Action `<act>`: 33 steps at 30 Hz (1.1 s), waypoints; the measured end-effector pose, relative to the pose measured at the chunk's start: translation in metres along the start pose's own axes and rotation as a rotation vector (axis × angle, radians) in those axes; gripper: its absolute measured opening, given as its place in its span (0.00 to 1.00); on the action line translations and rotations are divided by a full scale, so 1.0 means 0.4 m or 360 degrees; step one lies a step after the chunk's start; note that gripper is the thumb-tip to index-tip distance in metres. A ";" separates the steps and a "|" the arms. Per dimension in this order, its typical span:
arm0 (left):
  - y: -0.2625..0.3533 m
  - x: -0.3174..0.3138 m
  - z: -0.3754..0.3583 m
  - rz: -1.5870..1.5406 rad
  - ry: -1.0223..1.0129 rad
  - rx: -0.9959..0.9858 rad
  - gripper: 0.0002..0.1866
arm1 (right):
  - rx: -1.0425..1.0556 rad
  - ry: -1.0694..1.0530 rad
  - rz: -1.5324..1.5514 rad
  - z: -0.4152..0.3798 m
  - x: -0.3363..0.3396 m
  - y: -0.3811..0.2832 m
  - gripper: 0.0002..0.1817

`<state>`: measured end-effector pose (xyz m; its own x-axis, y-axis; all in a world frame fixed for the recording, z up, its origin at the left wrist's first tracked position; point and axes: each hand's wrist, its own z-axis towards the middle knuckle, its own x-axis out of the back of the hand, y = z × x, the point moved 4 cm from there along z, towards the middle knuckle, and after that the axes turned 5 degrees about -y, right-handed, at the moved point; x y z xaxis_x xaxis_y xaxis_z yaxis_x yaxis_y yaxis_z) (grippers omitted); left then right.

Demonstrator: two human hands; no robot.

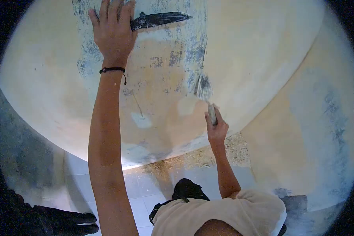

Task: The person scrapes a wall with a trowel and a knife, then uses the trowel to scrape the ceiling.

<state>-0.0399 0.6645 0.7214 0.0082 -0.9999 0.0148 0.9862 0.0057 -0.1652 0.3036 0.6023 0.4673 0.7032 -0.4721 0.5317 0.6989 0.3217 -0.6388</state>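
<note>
My left hand (pixel 112 29) reaches to the top of a large curved, cream-coloured surface (pixel 255 51), fingers spread. Out from under its thumb side sticks a black knife-shaped tool (pixel 161 19), its tapered tip pointing right; the end under the hand is hidden. Lower and to the right, my right hand (pixel 217 129) grips a small putty knife (pixel 212 112) by its pale handle. That smeared blade lies against the surface, at the right edge of a patchy blue-grey strip (pixel 196 43). Smooth cream and tan filler covers the area between the hands.
Pale floor tiles (pixel 135 200) show below the curved surface, with straw-coloured debris (pixel 236 149) scattered near its lower edge. A person's white shirt (pixel 247 210) fills the bottom. Dark objects (pixel 63 220) stand at lower left; a smeared panel (pixel 318 129) rises at right.
</note>
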 end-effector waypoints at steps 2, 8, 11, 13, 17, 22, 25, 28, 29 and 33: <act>-0.001 0.002 0.008 0.0022 0.0022 -0.0023 0.29 | -0.0061 -0.0056 -0.0066 0.032 0.021 -0.039 0.26; 0.027 0.040 0.020 -0.0062 0.0112 0.0031 0.17 | 0.0011 -0.0010 -0.0005 0.088 0.094 -0.123 0.26; -0.014 -0.017 0.001 0.0000 0.0077 -0.0052 0.28 | 0.0040 0.0047 0.0040 0.159 0.121 -0.194 0.26; -0.013 -0.017 0.001 0.0038 0.0045 -0.0034 0.27 | 0.0192 0.0149 0.0006 0.238 0.147 -0.270 0.26; -0.008 -0.009 0.000 0.0051 0.0003 -0.0025 0.26 | 0.0271 0.0193 0.0083 0.305 0.209 -0.360 0.27; 0.002 0.008 0.007 -0.0079 0.0070 0.0030 0.23 | 0.0067 -0.0022 -0.0109 0.169 0.147 -0.220 0.29; 0.005 0.008 0.006 -0.0064 0.0075 0.0041 0.21 | -0.0052 -0.0116 -0.0122 0.091 0.102 -0.137 0.29; 0.002 0.005 0.006 -0.0034 0.0043 0.0026 0.21 | 0.0054 -0.0030 -0.0131 0.076 0.083 -0.110 0.27; -0.002 -0.001 0.002 -0.0006 0.0024 0.0012 0.24 | 0.0116 0.0030 -0.0148 0.078 0.081 -0.113 0.25; -0.011 -0.017 0.000 0.0034 0.0048 -0.0015 0.26 | 0.0147 0.0061 -0.0162 0.123 0.106 -0.188 0.26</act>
<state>-0.0444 0.6713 0.7218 0.0239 -0.9995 -0.0188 0.9843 0.0268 -0.1743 0.2872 0.5984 0.5652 0.6236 -0.5366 0.5685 0.7768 0.3437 -0.5277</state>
